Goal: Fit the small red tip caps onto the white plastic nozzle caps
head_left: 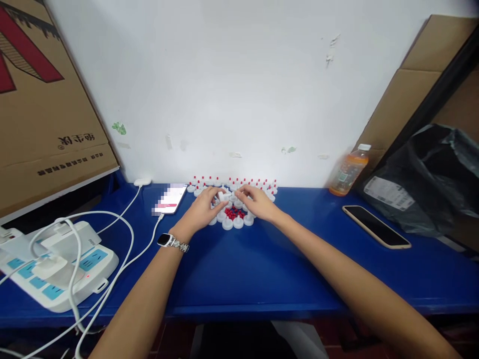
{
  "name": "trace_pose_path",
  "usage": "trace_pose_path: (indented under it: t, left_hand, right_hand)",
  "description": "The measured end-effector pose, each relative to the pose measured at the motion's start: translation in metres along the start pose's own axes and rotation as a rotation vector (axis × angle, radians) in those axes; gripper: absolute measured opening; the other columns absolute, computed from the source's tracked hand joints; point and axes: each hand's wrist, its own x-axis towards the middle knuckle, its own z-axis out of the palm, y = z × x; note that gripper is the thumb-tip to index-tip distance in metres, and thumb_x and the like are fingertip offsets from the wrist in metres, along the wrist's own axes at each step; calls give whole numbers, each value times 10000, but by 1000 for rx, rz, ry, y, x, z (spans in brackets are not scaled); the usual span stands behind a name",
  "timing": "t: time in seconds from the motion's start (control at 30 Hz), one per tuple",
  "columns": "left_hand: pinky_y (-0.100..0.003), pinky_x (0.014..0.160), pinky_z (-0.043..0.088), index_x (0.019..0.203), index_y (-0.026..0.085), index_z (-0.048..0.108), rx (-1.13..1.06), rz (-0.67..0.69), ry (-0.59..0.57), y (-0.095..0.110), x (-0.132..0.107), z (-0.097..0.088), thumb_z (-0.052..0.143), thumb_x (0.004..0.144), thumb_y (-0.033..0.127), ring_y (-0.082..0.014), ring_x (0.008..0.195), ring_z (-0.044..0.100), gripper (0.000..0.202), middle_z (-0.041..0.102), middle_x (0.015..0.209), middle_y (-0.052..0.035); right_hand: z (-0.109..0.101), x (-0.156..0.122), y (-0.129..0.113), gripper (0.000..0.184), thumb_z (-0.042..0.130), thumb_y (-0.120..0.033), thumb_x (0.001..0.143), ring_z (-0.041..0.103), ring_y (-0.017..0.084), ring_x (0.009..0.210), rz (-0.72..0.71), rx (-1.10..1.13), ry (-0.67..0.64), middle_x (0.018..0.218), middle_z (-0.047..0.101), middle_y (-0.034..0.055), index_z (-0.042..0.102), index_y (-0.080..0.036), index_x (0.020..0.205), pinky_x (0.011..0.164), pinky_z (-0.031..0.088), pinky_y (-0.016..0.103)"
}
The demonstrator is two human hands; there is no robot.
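My left hand (205,207) pinches a white nozzle cap (223,196) between thumb and fingers, a little above the blue table. Just to its right, my right hand (259,202) has thumb and forefinger closed together; whatever they hold is too small to make out. Beneath both hands lies a heap of small red tips (234,214), ringed by white nozzle caps (238,222) without tips. Behind the hands, several white caps topped with red tips (210,181) stand upright in rows near the wall. Both hands partly hide the caps between them.
A charging phone (172,199) lies left, near a power strip (60,279) with looping white cables. On the right are a second phone (376,227), an orange drink bottle (349,170) and a dark plastic bag (422,179). Cardboard (56,114) flanks the white wall.
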Motion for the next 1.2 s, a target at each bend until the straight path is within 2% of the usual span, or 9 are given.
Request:
trace_pose_path:
  t: [0.17,0.27,0.4,0.53,0.67,0.8,0.93,1.03,1.2]
  left_hand:
    - [-335,787,488,1231,212,603,-3,-11,15,2,0,-1,539,942,514,-178,839,596,423,615,1079,-60]
    - [-335,792,492,1298,227,563,20,-46,73,1,-1,-4,545,934,529,-178,842,598,474,622,1113,-58]
    - [-350,772,496,1390,200,473,128,-205,127,-7,-3,-10,605,886,531,-204,852,606,617,636,1110,-71]
    - [-364,798,495,1127,183,638,221,-285,79,-16,-5,-13,569,909,480,-233,898,624,375,649,1051,-87]
    - [-359,777,498,1057,185,655,239,-292,17,-22,-6,-12,566,905,466,-242,905,631,332,666,1017,-91]
    - [-364,749,498,994,190,658,242,-270,-14,-24,-7,-10,561,899,494,-248,887,639,333,675,1024,-100]
    - [-351,707,497,975,195,657,226,-263,21,-22,-9,-11,570,898,485,-241,848,645,312,685,1001,-99]
    - [-354,735,501,960,192,655,218,-260,32,-19,-9,-12,587,891,465,-246,879,648,290,686,990,-100]
    - [-387,776,498,939,191,647,218,-303,-4,-13,-9,-14,567,902,427,-269,923,647,251,678,1014,-107]
  right_hand:
    - [11,18,-6,274,613,-453,877,613,145,693,-19,381,-108,746,671,6,629,-185,934,664,465,265]
    - [17,36,-7,228,653,-406,843,620,138,648,-27,480,-68,688,667,3,619,-181,838,643,476,259]
    - [18,72,3,113,641,-277,838,629,137,630,-9,258,75,696,697,21,642,-169,803,619,468,246]
    - [25,111,24,53,626,-124,792,672,151,698,82,-53,108,717,723,42,665,-155,775,686,490,243]
    - [43,135,33,110,608,-121,804,689,164,784,99,-212,105,814,754,72,709,-138,846,739,498,243]
    - [57,142,26,165,601,-129,812,685,156,792,3,-303,-73,847,765,72,743,-132,895,751,485,230]
    - [57,142,17,130,652,-101,754,675,165,762,-57,-434,-288,812,767,62,766,-142,803,724,470,229]
    - [51,144,17,95,684,-111,731,677,177,753,-15,-482,-321,776,761,57,764,-153,760,707,470,231]
    - [51,153,21,259,650,-303,827,689,243,950,98,-570,-208,1043,745,151,742,-136,1003,833,497,300]
